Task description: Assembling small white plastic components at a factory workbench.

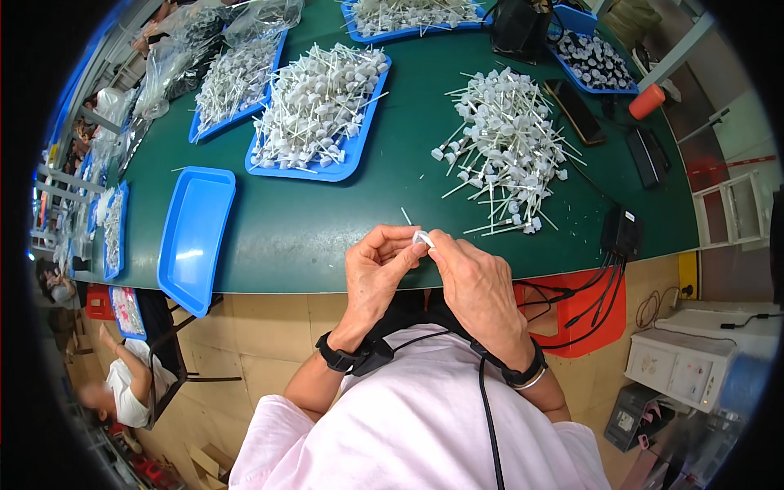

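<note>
The left hand (374, 273) and the right hand (480, 286) pinch a small white piece (422, 238) between their fingertips over the bench (302, 237), neither clearly nearer, while a thin white stem (406, 216), apparently its long axis, slants forward and leftward beyond them.

Open green worktop (294, 245) here, spreading from the left hand (371, 282) across to the bare blue tray (193, 233), and a lane runs forward between the heaped tray (358, 147) and the loose white pile (506, 131)! Over to the right, that pile blocks the way ahead, the black box (621, 232) and its cables (611, 265) crowding the near edge.
</note>
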Tool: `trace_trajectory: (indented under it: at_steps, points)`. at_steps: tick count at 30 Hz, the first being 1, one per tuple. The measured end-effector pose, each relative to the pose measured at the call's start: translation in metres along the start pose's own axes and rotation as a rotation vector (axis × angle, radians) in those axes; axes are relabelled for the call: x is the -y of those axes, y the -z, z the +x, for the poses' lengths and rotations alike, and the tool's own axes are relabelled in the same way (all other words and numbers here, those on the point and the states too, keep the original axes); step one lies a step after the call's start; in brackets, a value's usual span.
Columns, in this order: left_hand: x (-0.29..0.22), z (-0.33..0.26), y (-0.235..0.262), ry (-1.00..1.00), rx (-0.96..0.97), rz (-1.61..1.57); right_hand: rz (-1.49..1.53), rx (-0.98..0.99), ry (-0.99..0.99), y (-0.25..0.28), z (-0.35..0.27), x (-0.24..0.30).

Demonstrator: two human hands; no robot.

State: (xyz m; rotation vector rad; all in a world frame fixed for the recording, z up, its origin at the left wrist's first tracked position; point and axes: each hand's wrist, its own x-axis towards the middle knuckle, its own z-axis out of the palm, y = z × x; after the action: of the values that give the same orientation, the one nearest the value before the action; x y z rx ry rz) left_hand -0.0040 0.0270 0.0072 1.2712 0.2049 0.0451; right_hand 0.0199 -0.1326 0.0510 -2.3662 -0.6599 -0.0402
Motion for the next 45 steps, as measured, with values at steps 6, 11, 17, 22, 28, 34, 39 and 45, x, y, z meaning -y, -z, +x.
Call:
trace_trajectory:
  at_steps: [6,11,17,22,28,34,39,45]
  points:
    - [0.000,-0.001,-0.002,-0.008,0.001,-0.001,0.002,-0.004,-0.003,-0.001,-0.001,-0.001]
    - [0.001,-0.001,-0.001,-0.006,0.004,0.012,0.001,-0.016,0.004,0.000,-0.001,-0.001]
    - [0.000,-0.001,0.002,-0.070,-0.012,0.163,0.081,-0.013,0.024,0.002,-0.001,-0.005]
    - [0.002,-0.002,0.003,-0.039,-0.009,0.105,0.241,0.148,-0.057,0.009,0.006,-0.011]
    - [0.002,-0.005,-0.001,-0.093,-0.020,0.074,0.666,0.369,-0.231,0.005,0.011,-0.031]
    - [-0.002,-0.005,-0.005,-0.021,-0.024,0.006,0.505,0.200,-0.151,0.004,0.006,-0.020]
    - [0.000,-0.004,-0.005,-0.008,-0.047,0.018,0.269,0.099,-0.042,0.005,0.002,-0.012]
    - [0.001,-0.004,-0.004,-0.019,-0.047,0.028,0.242,0.085,-0.036,0.005,0.002,-0.010]
